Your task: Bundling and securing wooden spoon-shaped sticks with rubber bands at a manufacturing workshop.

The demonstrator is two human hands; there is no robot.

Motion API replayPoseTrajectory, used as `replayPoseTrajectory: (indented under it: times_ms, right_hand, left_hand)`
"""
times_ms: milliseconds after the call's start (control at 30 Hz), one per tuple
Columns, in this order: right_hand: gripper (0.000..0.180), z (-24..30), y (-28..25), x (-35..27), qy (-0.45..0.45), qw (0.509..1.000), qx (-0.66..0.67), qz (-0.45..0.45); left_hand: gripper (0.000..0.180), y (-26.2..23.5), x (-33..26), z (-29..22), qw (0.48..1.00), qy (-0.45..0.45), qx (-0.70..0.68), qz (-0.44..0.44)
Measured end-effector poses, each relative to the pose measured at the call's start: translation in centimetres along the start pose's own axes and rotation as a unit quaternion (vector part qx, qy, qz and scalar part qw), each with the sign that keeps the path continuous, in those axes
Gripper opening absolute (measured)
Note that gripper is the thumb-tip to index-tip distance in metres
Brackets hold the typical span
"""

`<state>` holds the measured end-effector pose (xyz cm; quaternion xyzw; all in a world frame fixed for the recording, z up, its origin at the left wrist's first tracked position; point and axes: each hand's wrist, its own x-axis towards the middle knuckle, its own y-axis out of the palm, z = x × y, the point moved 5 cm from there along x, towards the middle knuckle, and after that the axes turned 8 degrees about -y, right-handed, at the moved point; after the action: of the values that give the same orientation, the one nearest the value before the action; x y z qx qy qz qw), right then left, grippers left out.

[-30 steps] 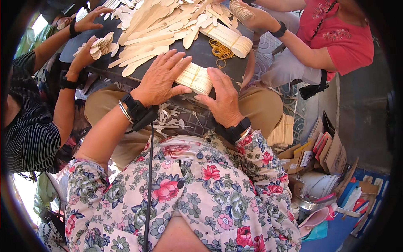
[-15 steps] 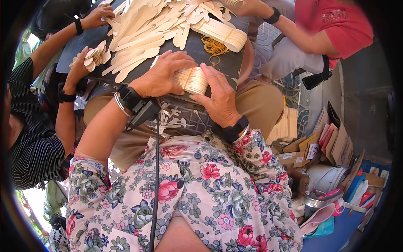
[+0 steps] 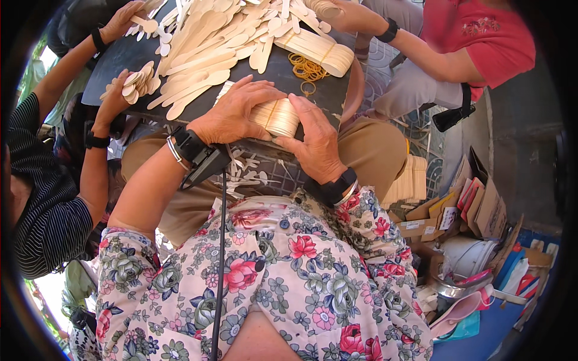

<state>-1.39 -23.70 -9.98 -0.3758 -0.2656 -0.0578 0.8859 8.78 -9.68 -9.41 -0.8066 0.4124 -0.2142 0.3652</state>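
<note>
A bundle of pale wooden spoons [image 3: 277,118], banded round with a rubber band, lies on its side at the near edge of the dark table. My left hand [image 3: 236,112] wraps over its left part, with thumb and fingers on it. The fingers of my right hand [image 3: 315,139] press against the bundle's right end. Just beyond, a finished-looking banded bundle of wooden spoons [image 3: 322,53] lies beside a heap of yellow rubber bands [image 3: 307,68]. Loose wooden spoons [image 3: 201,57] are piled across the table to the far left.
At the left, a co-worker in a striped shirt holds a fan of spoons [image 3: 139,83]. Another in a red shirt [image 3: 481,45] holds a bundle at the far right. Stacked wooden pieces [image 3: 409,180], cardboard [image 3: 484,207] and a white bucket [image 3: 468,255] stand to my right.
My hands stay on the bundle, hardly shifted. The left co-worker's far hand has drawn back from the pile with a spoon.
</note>
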Motion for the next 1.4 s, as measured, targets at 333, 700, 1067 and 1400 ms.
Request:
replayPoseTrajectory:
  times_ms: [333, 700, 1067, 1400]
  right_hand:
    - [0.072, -0.6, -0.2, 1.2, -0.012, 1.000, 0.004, -0.004]
    - [0.074, -0.7, 0.3, -0.2, 0.008, 1.000, 0.007, 0.001]
    - [0.072, -0.2, 1.0, 0.6, -0.068, 0.984, -0.150, 0.071]
    - [0.078, 0.2, 3.4, 1.6, -0.052, 0.968, -0.219, 0.107]
  left_hand:
    - [0.075, -0.9, 0.6, 0.1, 0.999, 0.026, 0.023, -0.032]
    - [0.076, 0.5, -0.4, 0.3, 0.997, 0.042, 0.050, -0.034]
    - [0.090, 0.3, -1.5, 2.3, 0.965, 0.008, 0.247, -0.083]
    - [0.097, 1.5, -1.4, 3.3, 0.961, 0.000, 0.258, -0.096]
